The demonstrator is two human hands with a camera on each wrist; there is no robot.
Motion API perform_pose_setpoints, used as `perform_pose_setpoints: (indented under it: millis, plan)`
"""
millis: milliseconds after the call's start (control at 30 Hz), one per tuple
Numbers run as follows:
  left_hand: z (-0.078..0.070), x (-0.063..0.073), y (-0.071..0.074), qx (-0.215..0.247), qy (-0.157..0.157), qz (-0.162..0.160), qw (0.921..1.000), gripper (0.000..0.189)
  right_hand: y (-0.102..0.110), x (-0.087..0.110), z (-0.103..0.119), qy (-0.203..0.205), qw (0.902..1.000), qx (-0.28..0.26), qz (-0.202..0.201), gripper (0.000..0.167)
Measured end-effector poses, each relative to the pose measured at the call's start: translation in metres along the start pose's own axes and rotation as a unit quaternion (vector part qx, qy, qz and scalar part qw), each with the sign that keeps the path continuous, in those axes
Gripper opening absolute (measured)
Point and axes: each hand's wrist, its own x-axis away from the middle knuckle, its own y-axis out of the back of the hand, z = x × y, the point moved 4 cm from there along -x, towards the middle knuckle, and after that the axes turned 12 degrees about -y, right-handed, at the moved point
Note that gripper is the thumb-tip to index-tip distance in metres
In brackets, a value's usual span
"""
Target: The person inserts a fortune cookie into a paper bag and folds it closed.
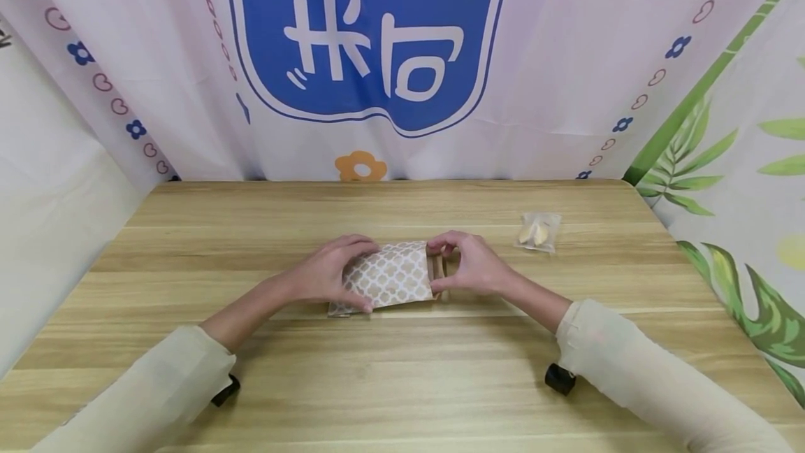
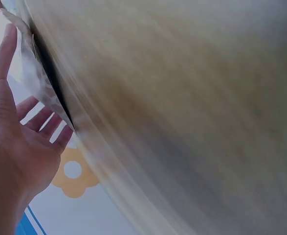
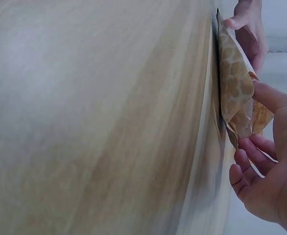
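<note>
A tan paper bag point(image 1: 393, 275) with a white lattice print lies on its side on the wooden table, its mouth facing right and partly spread. My left hand point(image 1: 330, 271) holds the bag's left end, thumb on the near edge and fingers on the far edge. At the mouth, my right hand point(image 1: 476, 265) grips the rim, with thumb and fingers on opposite edges. The right wrist view shows the bag point(image 3: 235, 78) bulging and those fingertips point(image 3: 246, 142) on its rim. What is inside the bag cannot be seen.
A fortune cookie point(image 1: 534, 233) in a clear wrapper lies on the table point(image 1: 377, 383) behind and right of the right hand. A printed curtain point(image 1: 541, 82) hangs along the back edge. Black devices point(image 1: 560, 379) show under both sleeves.
</note>
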Motion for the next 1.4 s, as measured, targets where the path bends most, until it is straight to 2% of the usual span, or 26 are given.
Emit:
perform_pose_setpoints:
  millis: [233, 433, 633, 767, 1067, 1400]
  plan:
    - [0.001, 0.003, 0.001, -0.005, 0.004, 0.02, 0.9998, 0.109, -0.003, 0.0, -0.001, -0.016, 0.9998, -0.006, -0.009, 0.065]
    - [0.002, 0.003, -0.002, -0.011, 0.009, 0.022, 0.9996, 0.11, -0.004, 0.001, 0.0, -0.025, 0.9995, -0.009, -0.015, 0.064]
    - [0.002, 0.003, -0.002, -0.005, 0.014, 0.022, 0.9996, 0.109, -0.003, 0.003, -0.004, 0.004, 0.9997, -0.016, 0.02, 0.074]
    - [0.003, 0.003, -0.002, 0.0, 0.017, 0.025, 0.9995, 0.109, 0.0, 0.003, -0.004, 0.02, 0.9985, -0.038, 0.035, 0.071]
    - [0.002, 0.004, -0.002, 0.001, 0.016, 0.021, 0.9997, 0.108, -0.003, 0.001, -0.004, 0.009, 0.9996, -0.02, 0.018, 0.07]
    - [0.002, 0.003, -0.002, 0.002, 0.021, 0.021, 0.9995, 0.108, -0.01, -0.001, -0.001, 0.04, 0.999, -0.019, 0.002, 0.05]
